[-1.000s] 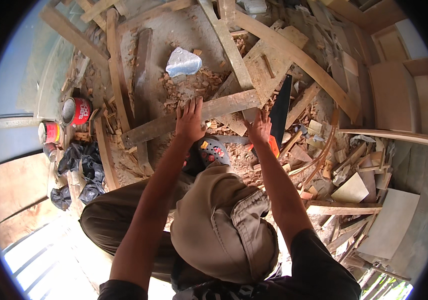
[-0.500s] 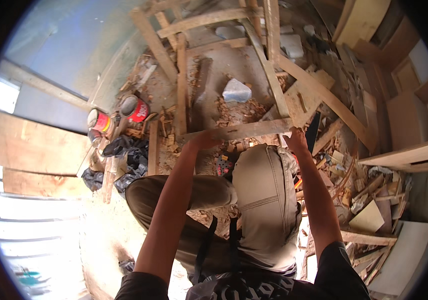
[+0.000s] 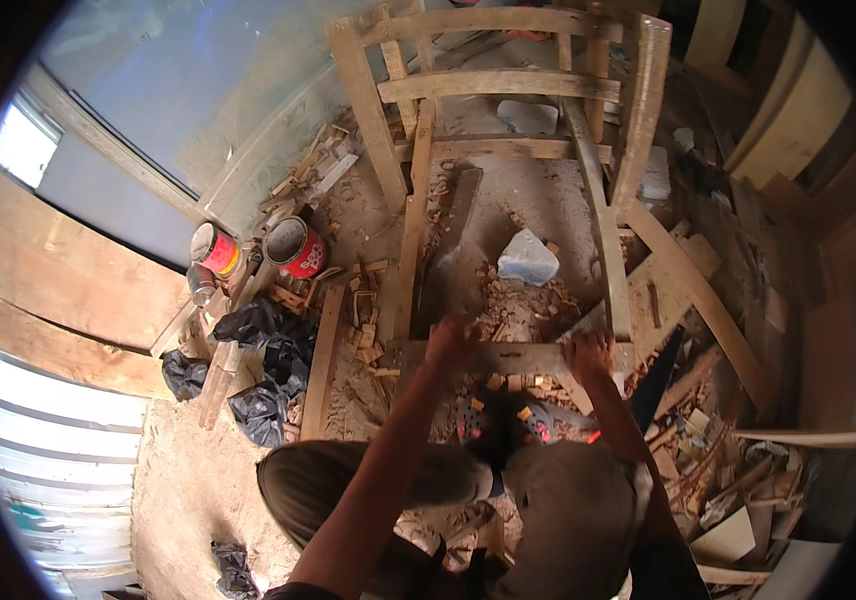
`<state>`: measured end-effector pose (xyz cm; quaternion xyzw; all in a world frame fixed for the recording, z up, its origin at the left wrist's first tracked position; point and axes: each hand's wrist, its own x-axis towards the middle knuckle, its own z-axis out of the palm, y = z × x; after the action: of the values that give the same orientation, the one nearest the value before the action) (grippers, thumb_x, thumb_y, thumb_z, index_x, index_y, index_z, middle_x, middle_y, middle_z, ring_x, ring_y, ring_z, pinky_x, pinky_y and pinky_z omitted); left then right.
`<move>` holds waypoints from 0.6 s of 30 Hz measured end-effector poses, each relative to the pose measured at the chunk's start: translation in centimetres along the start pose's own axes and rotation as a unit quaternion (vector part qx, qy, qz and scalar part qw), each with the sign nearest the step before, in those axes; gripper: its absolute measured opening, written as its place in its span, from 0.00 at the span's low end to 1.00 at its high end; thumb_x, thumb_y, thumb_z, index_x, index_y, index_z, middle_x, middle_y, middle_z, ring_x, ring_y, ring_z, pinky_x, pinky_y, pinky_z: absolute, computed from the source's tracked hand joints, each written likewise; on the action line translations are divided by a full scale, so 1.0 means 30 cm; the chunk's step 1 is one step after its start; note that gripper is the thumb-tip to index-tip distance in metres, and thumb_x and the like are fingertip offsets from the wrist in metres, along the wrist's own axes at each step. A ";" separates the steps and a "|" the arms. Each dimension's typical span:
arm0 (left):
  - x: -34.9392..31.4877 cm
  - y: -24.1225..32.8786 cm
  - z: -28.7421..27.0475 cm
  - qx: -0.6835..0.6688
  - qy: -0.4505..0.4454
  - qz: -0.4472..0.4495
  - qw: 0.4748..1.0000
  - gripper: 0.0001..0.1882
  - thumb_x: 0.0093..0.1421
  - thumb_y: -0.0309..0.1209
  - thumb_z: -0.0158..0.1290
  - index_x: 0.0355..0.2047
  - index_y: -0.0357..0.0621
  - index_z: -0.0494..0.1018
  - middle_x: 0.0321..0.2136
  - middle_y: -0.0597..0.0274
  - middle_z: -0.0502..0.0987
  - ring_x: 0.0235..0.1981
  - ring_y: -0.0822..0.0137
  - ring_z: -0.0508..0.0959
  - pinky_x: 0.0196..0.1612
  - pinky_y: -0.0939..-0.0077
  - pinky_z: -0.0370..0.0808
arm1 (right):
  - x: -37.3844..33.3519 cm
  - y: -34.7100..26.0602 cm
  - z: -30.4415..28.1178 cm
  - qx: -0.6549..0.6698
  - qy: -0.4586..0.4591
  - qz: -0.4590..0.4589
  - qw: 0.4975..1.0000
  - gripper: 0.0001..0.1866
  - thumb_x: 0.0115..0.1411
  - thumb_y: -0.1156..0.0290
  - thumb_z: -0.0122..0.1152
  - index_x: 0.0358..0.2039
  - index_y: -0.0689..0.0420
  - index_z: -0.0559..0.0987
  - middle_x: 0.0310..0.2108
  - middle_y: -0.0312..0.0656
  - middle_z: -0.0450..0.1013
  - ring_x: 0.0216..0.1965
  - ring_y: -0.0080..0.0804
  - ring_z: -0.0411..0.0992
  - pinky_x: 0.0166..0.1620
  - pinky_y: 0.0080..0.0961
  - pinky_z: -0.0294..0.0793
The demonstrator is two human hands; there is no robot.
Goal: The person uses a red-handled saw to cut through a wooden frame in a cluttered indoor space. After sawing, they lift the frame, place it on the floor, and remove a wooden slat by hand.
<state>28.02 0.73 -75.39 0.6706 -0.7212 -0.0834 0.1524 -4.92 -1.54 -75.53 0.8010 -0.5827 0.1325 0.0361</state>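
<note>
Hands first — my left hand (image 3: pixel 448 338) and right hand (image 3: pixel 588 352) are both closed over the near crossbar (image 3: pixel 508 357) of the wooden chair frame (image 3: pixel 418 210), left near one end, right near the other. That frame lies flat on the dirt floor (image 3: pixel 198 470), stretching away from my knees over wood shavings. To its left stand two red tins (image 3: pixel 298 247) — black plastic bags (image 3: pixel 268 350) just below them.
</note>
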 end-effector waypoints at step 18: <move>0.018 0.133 -0.087 0.010 -0.115 -0.203 0.972 0.29 0.64 0.49 0.41 0.23 0.38 0.80 0.26 0.43 0.80 0.30 0.44 0.82 0.41 0.51 0.78 | 0.013 -0.008 -0.023 0.091 -0.030 -0.013 0.995 0.14 0.59 0.57 0.53 0.37 0.53 0.78 0.36 0.46 0.74 0.43 0.46 0.70 0.48 0.43 0.63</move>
<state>25.11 0.77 -71.59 0.7908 -0.5831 -0.1815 0.0415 -4.71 -1.67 -74.74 0.8123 -0.5581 0.1608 -0.0529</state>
